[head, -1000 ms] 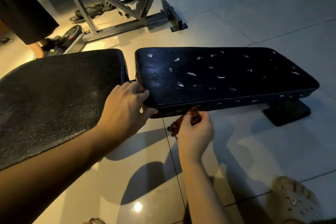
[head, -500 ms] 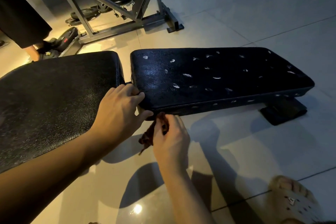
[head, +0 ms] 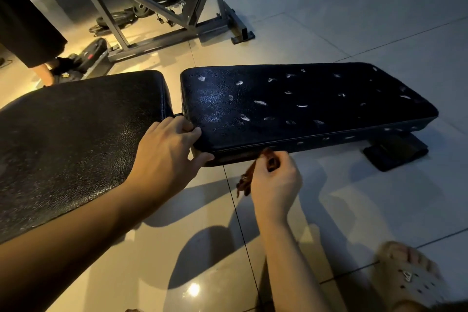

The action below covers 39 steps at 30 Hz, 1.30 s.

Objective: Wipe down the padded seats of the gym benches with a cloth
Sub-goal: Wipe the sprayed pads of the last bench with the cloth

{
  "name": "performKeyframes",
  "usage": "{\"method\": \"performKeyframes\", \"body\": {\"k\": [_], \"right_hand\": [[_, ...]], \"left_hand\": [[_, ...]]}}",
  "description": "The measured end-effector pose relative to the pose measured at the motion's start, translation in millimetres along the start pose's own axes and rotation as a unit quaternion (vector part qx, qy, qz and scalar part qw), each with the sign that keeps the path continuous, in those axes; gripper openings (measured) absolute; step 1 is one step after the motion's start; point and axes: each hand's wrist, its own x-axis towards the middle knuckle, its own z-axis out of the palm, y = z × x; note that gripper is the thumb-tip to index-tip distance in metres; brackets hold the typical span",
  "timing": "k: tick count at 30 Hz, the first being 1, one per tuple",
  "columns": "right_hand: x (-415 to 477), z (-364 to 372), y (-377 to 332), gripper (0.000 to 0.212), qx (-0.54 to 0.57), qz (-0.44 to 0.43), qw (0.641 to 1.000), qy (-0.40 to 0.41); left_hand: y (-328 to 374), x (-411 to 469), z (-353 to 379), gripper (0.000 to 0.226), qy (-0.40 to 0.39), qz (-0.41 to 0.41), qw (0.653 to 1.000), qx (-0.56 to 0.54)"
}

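Two black padded bench pads lie end to end: a worn seat pad (head: 304, 106) with many small tears on the right, and a larger back pad (head: 76, 134) on the left. My left hand (head: 167, 157) grips the near left corner of the seat pad, fingers on top and thumb under its edge. My right hand (head: 274, 180) holds a bunched reddish-brown cloth (head: 268, 159) against the seat pad's front side edge. Part of the cloth hangs down to the left of that hand.
A grey metal gym frame (head: 162, 33) with weight plates stands behind the bench. A person in dark clothing (head: 27, 33) stands at far left. The bench foot (head: 395, 154) rests on the glossy tiled floor. My sandalled foot (head: 410, 276) is at bottom right.
My right hand with the cloth slid left along the seat's front edge, then back to the right. My left hand stayed on the corner.
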Motion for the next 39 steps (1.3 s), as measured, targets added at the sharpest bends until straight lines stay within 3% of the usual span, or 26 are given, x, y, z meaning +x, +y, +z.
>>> {"method": "performKeyframes", "body": {"k": [2, 6, 12, 15, 18, 22, 25, 30, 34, 36, 39], "right_hand": [[-4, 2, -5, 0.005, -0.008, -0.009, 1.0, -0.002], [-42, 18, -24, 0.009, -0.028, -0.114, 0.987, -0.111], [6, -4, -1, 0.007, 0.015, 0.039, 0.999, 0.022], [-29, 17, -21, 0.003, 0.013, -0.047, 0.998, -0.035], [-45, 21, -26, 0.013, 0.0, -0.131, 0.984, -0.119], [-25, 10, -13, 0.012, -0.045, -0.123, 0.989, -0.062], [-35, 18, -17, 0.01, -0.031, -0.109, 0.991, -0.066], [-2, 1, -3, 0.012, 0.062, 0.052, 0.996, 0.031], [3, 4, -6, 0.014, 0.044, 0.061, 0.994, 0.079], [-13, 14, -14, 0.017, 0.051, 0.036, 0.996, 0.056], [-45, 23, -29, 0.016, 0.038, -0.031, 0.997, -0.052]], "left_hand": [[0, -1, 1, 0.044, 0.003, 0.002, 1.0, -0.001], [-3, 0, 2, 0.044, 0.009, 0.004, 1.0, -0.001], [0, -1, 1, 0.046, -0.003, -0.007, 1.0, -0.001], [-2, -1, 3, 0.045, 0.007, -0.002, 1.0, -0.002], [-3, 1, 1, 0.053, 0.003, 0.005, 1.0, 0.0], [-2, 1, 1, 0.048, -0.008, 0.0, 1.0, 0.003], [-1, -1, 0, 0.049, -0.013, -0.005, 1.0, -0.002], [-1, -3, 0, 0.052, -0.015, -0.009, 1.0, -0.004], [2, -2, 0, 0.051, -0.014, -0.01, 1.0, -0.006], [2, -1, 1, 0.052, -0.015, -0.007, 1.0, -0.005], [-1, -2, 1, 0.05, -0.009, -0.001, 1.0, -0.001]]}}
